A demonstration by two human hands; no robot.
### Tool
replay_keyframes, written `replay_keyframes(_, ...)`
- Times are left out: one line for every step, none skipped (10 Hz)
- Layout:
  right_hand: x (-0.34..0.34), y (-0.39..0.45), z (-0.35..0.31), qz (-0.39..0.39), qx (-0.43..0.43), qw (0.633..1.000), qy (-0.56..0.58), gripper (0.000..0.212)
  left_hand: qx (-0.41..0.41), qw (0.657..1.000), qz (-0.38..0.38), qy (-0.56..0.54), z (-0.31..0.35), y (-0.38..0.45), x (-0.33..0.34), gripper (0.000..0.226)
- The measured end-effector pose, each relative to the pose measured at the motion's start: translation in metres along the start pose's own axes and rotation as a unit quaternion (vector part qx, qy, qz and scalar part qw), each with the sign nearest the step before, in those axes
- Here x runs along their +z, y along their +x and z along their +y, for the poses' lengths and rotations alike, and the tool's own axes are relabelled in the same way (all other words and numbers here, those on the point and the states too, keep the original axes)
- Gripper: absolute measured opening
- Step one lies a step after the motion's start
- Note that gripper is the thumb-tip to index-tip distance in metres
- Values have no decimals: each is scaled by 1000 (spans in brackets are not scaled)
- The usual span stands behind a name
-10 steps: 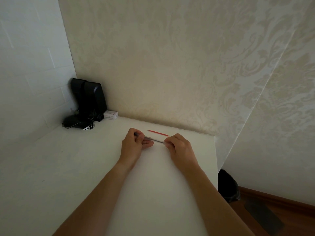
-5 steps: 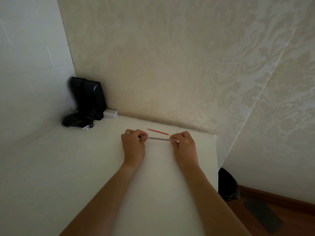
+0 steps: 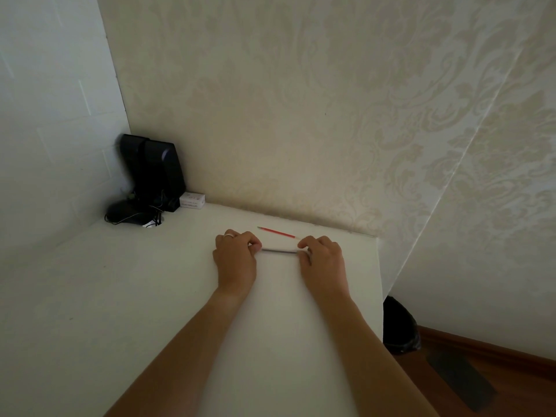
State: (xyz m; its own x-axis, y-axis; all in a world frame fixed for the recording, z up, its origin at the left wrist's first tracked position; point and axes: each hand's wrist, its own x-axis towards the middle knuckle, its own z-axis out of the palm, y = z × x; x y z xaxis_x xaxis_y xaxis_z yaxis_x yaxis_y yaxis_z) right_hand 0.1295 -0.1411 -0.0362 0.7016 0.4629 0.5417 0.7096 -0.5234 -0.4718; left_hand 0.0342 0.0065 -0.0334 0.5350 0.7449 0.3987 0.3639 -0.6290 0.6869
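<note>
Head view, one item in hand: a thin dark rod [image 3: 279,251], pen-refill-like, lay level just above the white tabletop [image 3: 150,296], spanning the gap between the two hands. The left hand [image 3: 236,260], ring on one finger, pinched the rod's left end, fingers curled round it; the right hand [image 3: 323,263] pinched the right end likewise. Each grip was thus grasping the rod, neither released.

Change noted: a second ago the hands sat closer together, with the left covering much of the rod and only a short stretch showing. By this moment they had drawn apart toward the two ends, leaving a long bare stretch of rod between them. Judged reading: the rod was being pulled or stretched along its length, or a part was being drawn off; which one cannot be told.

Just beyond both hands, apart from the rod: a red stick [image 3: 276,232], lying flat and unmoved across the frames.

Far left of the left hand, in the corner: black speakers [image 3: 153,173], a small white box [image 3: 192,201].
</note>
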Motion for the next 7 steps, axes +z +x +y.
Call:
replay_keyframes(1,-1,-4,-19,1,999,-40,10,-6,1000,0,-1,-1,0,1,21)
replay_keyframes(1,-2,-9,-25,-7,997,-69,10,-5,1000,4,3,-2,1,1,21)
replay_keyframes(0,-4,-10,-33,-5,996,-87,10,2,1000,0,13,0,-1,3,21)
replay_keyframes(0,-5,-10,-47,-8,994,-94,11,5,1000,-6,28,1,-2,3,18)
replay_keyframes(-5,-3,-14,-70,0,993,-98,13,-20,999,-19,30,3,1,2,18)
replay_keyframes(-7,-4,-14,-80,7,993,-92,16,-39,997,-46,40,5,2,1,24)
replay_keyframes(-15,-6,-18,-82,58,994,-38,29,-55,994,-82,45,10,5,-8,34)
